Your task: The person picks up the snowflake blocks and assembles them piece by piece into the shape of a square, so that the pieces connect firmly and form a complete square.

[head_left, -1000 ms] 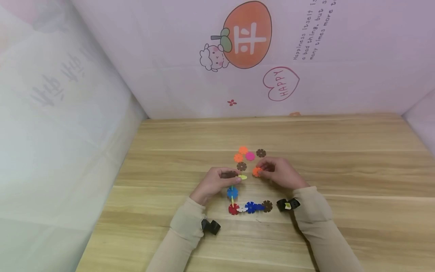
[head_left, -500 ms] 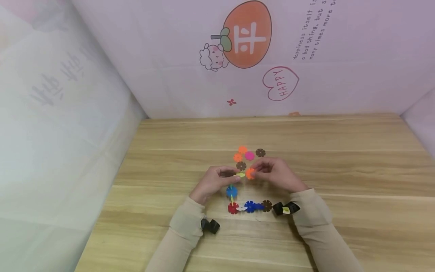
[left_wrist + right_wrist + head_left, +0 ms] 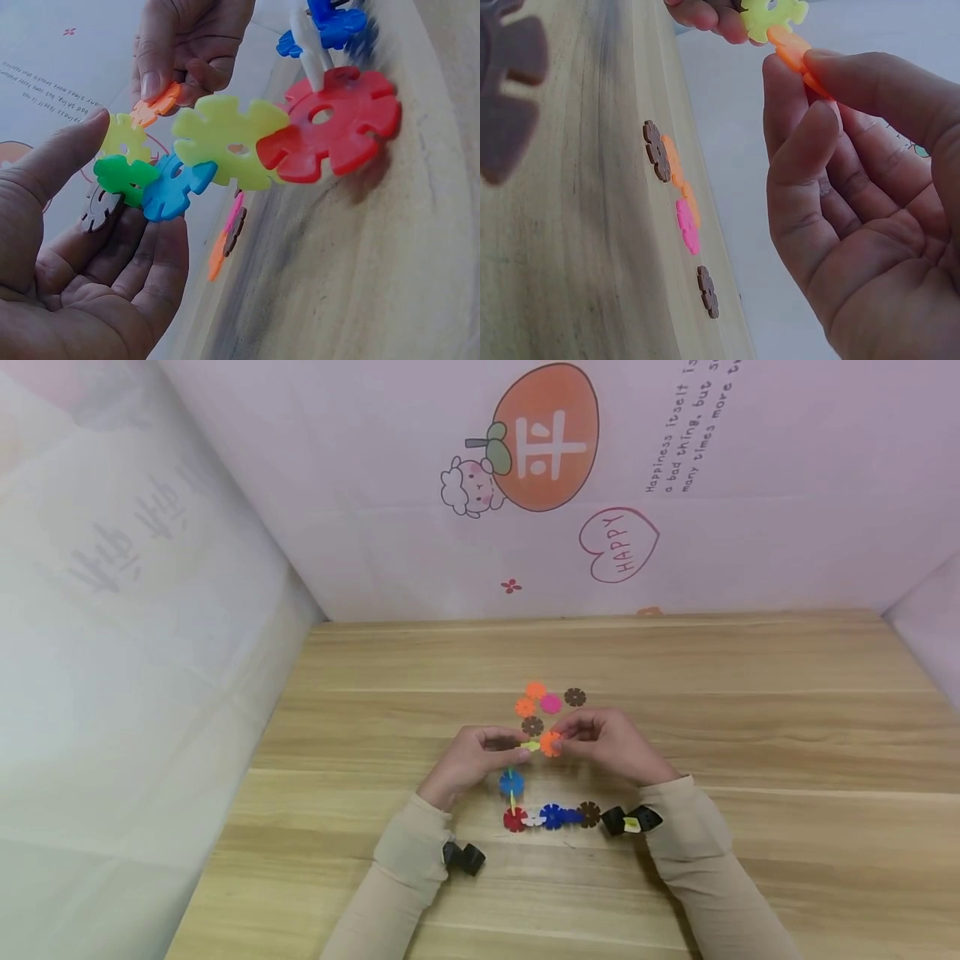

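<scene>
From the head, the left hand (image 3: 474, 764) pinches a yellow disc (image 3: 531, 746) between thumb and fingers, the disc jutting from the tips toward the right hand (image 3: 618, 745), whose thumb and forefinger clamp an orange disc (image 3: 550, 744) at its right side. A blue disc (image 3: 512, 783) and a red disc (image 3: 515, 819) run down the chain on the near side, over the table (image 3: 337, 693). From the left wrist, the left thumb tip lies against the yellow disc's edge, with a green disc (image 3: 127, 178) and a brown disc (image 3: 100, 210) between the thumb and the curled fingers; a second yellow disc (image 3: 225, 142) joins blue to red. From the right wrist, the orange disc sticks out past the right thumb and fingertip, its free edge meeting the yellow disc; whether they are slotted together, I cannot tell. A pink disc (image 3: 688, 226) lies beyond on the table.
</scene>
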Tool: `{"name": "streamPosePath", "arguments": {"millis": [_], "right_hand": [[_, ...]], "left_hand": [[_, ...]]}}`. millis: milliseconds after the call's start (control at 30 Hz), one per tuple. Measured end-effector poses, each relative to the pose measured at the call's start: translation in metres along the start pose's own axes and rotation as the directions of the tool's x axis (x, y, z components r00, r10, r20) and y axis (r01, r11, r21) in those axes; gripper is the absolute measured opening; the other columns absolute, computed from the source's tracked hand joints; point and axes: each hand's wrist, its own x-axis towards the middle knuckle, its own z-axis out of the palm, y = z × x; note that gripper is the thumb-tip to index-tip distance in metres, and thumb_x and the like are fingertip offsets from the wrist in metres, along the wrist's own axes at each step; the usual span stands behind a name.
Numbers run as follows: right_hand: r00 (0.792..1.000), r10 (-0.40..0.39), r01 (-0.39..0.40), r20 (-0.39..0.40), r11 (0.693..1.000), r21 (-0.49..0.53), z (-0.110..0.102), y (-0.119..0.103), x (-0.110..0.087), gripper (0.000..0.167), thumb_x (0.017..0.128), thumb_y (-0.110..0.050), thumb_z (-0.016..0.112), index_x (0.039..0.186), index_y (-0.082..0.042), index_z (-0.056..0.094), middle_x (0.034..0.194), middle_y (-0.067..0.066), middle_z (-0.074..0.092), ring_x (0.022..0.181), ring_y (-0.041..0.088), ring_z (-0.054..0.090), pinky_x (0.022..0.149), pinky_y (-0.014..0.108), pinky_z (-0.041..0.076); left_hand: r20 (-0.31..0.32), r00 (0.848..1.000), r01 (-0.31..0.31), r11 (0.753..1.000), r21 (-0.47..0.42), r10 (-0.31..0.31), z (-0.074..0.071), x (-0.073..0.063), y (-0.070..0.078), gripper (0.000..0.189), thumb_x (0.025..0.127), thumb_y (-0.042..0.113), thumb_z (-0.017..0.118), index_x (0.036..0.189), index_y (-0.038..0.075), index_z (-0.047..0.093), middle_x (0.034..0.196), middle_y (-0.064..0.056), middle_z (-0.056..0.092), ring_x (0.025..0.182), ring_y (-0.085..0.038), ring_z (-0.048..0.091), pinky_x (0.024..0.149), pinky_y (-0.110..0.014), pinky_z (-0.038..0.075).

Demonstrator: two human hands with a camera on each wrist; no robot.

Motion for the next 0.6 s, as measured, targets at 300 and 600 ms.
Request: {"name": "streamPosePath", "arguments": {"millis": [300, 600], "right_hand": [[1.0, -0.011, 0.012, 0.01, 1.0, -0.009, 0.0001, -0.0048, -0.0023, 0.017, 0.089, -0.014, 0.073, 0.105, -0.008, 0.072, 0.099, 0.006, 0.073, 0.089, 0.018, 0.068, 0.079, 0.025, 0.056], [1.0, -0.012, 0.013, 0.029, 1.0, -0.021, 0.0037, -0.0077, -0.0016, 0.016, 0.088, -0.018, 0.075, 0.102, -0.01, 0.074, 0.096, 0.004, 0.074, 0.086, 0.018, 0.068, 0.076, 0.025, 0.056]], "left_hand": [[-0.002, 1.0, 0.008, 1.0, 0.005, -0.008, 0.0005, -0.0004, 0.0011, 0.029, 0.084, 0.03, 0.08, 0.11, 0.019, 0.075, 0.116, 0.004, 0.07, 0.109, -0.015, 0.062, 0.094, -0.034, 0.052], [0.003, 1.0, 0.009, 1.0, 0.016, -0.009, 0.0011, -0.0008, 0.0003, 0.031, 0.082, 0.03, 0.081, 0.111, 0.019, 0.075, 0.117, 0.004, 0.07, 0.111, -0.016, 0.061, 0.1, -0.039, 0.049]]}}
